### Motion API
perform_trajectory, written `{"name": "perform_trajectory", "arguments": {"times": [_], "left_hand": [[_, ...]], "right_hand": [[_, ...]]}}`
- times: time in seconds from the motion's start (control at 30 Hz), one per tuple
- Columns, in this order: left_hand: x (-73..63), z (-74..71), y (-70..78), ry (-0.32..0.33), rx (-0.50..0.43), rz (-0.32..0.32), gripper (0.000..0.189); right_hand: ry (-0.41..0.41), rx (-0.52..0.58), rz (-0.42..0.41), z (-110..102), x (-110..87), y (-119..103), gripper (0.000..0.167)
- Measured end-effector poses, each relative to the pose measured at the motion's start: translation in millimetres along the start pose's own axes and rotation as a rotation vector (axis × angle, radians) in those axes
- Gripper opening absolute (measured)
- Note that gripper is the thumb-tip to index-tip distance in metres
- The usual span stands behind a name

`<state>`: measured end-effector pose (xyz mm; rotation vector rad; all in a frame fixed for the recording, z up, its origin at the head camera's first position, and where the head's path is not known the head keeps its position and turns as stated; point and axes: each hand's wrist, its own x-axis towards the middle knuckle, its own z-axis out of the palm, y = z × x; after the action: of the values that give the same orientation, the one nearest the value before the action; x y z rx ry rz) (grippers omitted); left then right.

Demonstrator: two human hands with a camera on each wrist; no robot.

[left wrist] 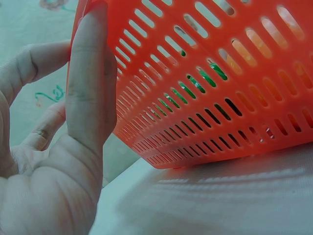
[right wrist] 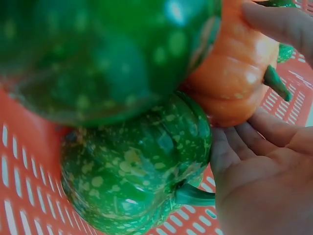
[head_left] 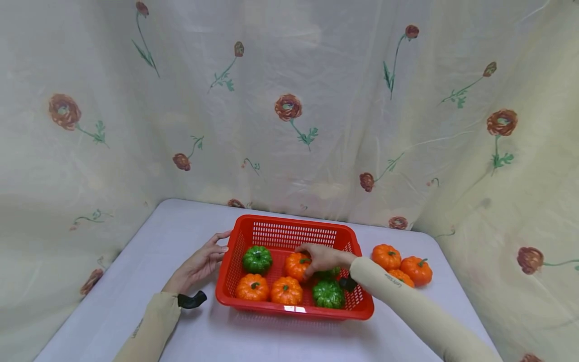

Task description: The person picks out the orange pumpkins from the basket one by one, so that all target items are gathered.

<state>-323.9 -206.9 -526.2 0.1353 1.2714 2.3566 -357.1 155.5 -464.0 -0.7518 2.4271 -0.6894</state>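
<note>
Head view: I count six toy pumpkins in the red basket point(head_left: 289, 236), three orange and three green, with three orange ones point(head_left: 402, 266) waiting outside, so I judge it two-thirds filled. My right hand point(head_left: 322, 257) cups an orange pumpkin point(head_left: 296, 265).

Left wrist: my left hand point(left wrist: 73, 122) lies flat-fingered against the basket wall.

Right wrist: relaxed fingers, two green pumpkins point(right wrist: 137, 166) close.
</note>
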Motion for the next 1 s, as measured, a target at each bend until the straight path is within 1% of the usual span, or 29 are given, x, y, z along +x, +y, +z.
{"name": "perform_trajectory", "arguments": {"times": [0.13, 0.27, 0.43, 0.5, 0.77, 1.0], "left_hand": [[0.2, 0.4, -1.5, -0.003, 0.000, 0.000, 0.076], [0.2, 1.3, -2.0, 0.004, -0.002, 0.000, 0.076], [-0.5, 1.7, -2.7, 0.013, -0.009, -0.003, 0.073], [-1.0, 1.8, -3.3, 0.017, -0.014, -0.004, 0.072], [-0.6, 1.1, -4.4, 0.013, -0.020, -0.007, 0.069], [0.3, 0.2, -1.7, 0.033, -0.020, -0.019, 0.068]], "right_hand": [[0.031, 0.011, -0.015, 2, -1.2, 3, 0.068], [0.048, 0.047, -0.013, -1, -5.0, 2, 0.066], [0.044, 0.118, 0.002, -11, -13.5, -3, 0.068], [0.047, 0.134, -0.006, -16, -18.4, -4, 0.069], [0.084, 0.130, -0.048, -34, -50.7, -11, 0.068], [0.130, 0.130, -0.006, -45, -83.2, -5, 0.071]]}}
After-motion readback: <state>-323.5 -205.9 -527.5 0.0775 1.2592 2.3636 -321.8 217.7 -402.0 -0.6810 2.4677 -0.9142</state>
